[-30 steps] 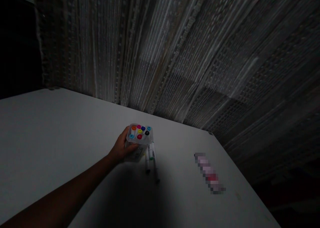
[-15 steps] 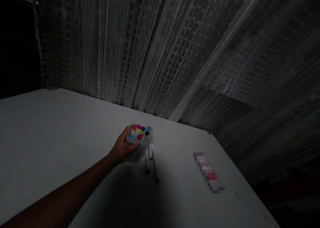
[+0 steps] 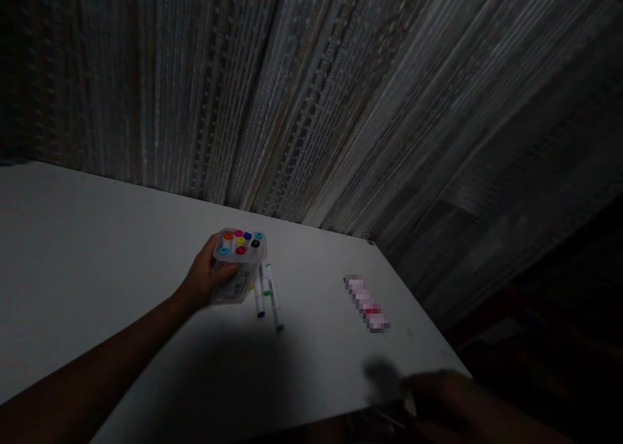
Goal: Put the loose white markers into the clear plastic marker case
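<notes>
My left hand [image 3: 202, 276] is wrapped round a clear plastic marker case [image 3: 237, 280] from its left side. Several markers stand in the case, their orange, pink, blue, yellow, red and black ends showing at the top. Just right of the case, a few loose white markers [image 3: 274, 298] lie on the white table [image 3: 121, 236], with dark and green ends. At the lower right, my right hand [image 3: 438, 398] is over the table's near edge, dark and blurred. A small pale patch shows by its fingertips; whether it holds anything I cannot make out.
A pixelated pink and red strip [image 3: 366, 304] lies on the right part of the table. Behind the table hangs a grey striped curtain [image 3: 267, 106]. The table's right edge slants down toward a dark area.
My right hand has come into view at the lower right. The view has shifted right, so the case, loose markers and pink strip appear further left. My left hand still grips the case.
</notes>
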### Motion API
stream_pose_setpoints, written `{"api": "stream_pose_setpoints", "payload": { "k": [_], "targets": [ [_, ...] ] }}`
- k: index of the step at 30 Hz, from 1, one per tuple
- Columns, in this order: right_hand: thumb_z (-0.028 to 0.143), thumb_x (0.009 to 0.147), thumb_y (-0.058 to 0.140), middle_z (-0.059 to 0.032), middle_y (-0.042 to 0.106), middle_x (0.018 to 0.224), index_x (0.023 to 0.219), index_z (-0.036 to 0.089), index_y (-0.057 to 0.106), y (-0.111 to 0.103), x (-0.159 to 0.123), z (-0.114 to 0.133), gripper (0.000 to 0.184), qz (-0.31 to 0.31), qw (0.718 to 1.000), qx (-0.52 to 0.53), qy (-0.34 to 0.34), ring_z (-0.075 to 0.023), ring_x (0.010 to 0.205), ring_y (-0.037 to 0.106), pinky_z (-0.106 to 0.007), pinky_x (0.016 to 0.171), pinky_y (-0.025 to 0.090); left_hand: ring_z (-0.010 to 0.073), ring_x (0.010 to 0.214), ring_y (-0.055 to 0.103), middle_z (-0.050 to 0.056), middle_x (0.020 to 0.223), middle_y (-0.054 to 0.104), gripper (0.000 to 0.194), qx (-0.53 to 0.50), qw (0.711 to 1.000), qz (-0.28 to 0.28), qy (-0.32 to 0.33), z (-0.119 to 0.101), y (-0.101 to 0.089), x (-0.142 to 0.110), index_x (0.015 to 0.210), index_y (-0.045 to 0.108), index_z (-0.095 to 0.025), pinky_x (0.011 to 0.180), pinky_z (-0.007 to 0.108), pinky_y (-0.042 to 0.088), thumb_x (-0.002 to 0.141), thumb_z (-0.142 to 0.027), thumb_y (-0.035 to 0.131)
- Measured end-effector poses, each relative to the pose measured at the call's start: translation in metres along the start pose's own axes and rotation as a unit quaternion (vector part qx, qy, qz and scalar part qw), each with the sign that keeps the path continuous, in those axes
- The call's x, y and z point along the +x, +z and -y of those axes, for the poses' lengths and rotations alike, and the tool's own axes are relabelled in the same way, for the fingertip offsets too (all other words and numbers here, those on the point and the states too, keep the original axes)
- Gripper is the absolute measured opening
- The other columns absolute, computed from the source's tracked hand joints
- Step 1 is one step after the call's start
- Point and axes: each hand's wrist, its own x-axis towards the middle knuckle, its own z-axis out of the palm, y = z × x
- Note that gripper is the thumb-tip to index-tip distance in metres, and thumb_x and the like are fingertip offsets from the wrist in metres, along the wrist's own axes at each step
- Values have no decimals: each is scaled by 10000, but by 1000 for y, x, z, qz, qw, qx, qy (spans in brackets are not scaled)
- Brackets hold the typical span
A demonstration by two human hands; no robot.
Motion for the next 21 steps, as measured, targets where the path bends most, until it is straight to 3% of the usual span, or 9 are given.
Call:
{"api": "stream_pose_setpoints", "payload": {
  "k": [3, 5, 6, 7, 9, 12, 14, 17, 21],
  "targets": [
    [28, 458, 764, -17, 644, 659, 671, 218, 685, -63, 65, 7, 295, -5, 997, -57, -47, -166, 670, 610, -345, 739, 417, 41, 871, 603, -1, 1088, 591, 969, 0, 1000, 13, 0, -3, 3, -2, 1254, 358, -205, 703, 60, 518, 462, -581, 771],
    [-43, 511, 714, 12, 584, 595, 554, 133, 593, -80, 115, 28, 217, -133, 989, -50, -50, -116, 674, 583, -303, 747, 369, 30, 889, 592, -17, 1088, 586, 964, 4, 1000, 0, 21, -5, 4, -3, 1233, 386, -205, 714, 39, 509, 440, -583, 783],
    [23, 588, 705, 7, 594, 654, 616, 106, 606, -76, 135, 42, 133, -169, 984, -32, -41, -99, 711, 579, -286, 746, 356, 27, 893, 591, -19, 1087, 586, 950, 3, 1000, -8, 29, -6, 5, -4, 1221, 401, -213, 717, 33, 508, 435, -578, 789],
    [140, 729, 634, -19, 621, 799, 795, 90, 638, -65, 152, 56, 83, -199, 979, -10, -46, -88, 800, 576, -267, 768, 351, 27, 886, 595, -15, 1083, 588, 934, 0, 1000, -11, 30, -7, 6, -4, 1213, 409, -224, 713, 36, 511, 434, -570, 792],
    [231, 882, 431, -57, 642, 891, 1003, 67, 620, -23, 173, 83, 278, -240, 967, 84, -35, -85, 797, 578, -216, 722, 387, 36, 859, 605, 6, 1073, 592, 908, -5, 1000, -3, 20, -8, 7, -6, 1215, 403, -239, 694, 56, 523, 451, -533, 796],
    [210, 836, 510, -26, 656, 720, 955, 77, 658, 54, 184, 118, 232, -207, 965, 156, -38, -95, 641, 580, -189, 620, 409, 45, 882, 610, 34, 1084, 589, 866, -5, 1000, 14, 19, -8, 8, -6, 1245, 366, -236, 712, 68, 527, 517, -463, 777],
    [230, 838, 504, -25, 667, 700, 955, 103, 672, 92, 189, 136, 241, -190, 963, 185, -50, -109, 635, 591, -201, 613, 414, 37, 891, 607, 31, 1084, 588, 846, -2, 1000, 15, 25, -7, 7, -6, 1244, 363, -234, 728, 57, 519, 533, -443, 771],
    [288, 832, 503, -57, 689, 774, 1036, 120, 660, 117, 196, 154, 307, -187, 961, 192, -73, -156, 729, 616, -254, 693, 425, 36, 902, 609, 26, 1088, 587, 823, -1, 999, 17, 27, -5, 7, -5, 1248, 357, -251, 738, 63, 522, 552, -435, 758],
    [361, 801, 510, -117, 685, 930, 1155, 102, 597, 126, 199, 158, 448, -130, 982, 113, -78, -235, 911, 618, -317, 789, 420, 44, 953, 617, 29, 1139, 581, 763, -25, 999, 36, 10, 0, 7, -4, 1256, 340, -283, 784, 68, 531, 606, -415, 717]
  ]
}}
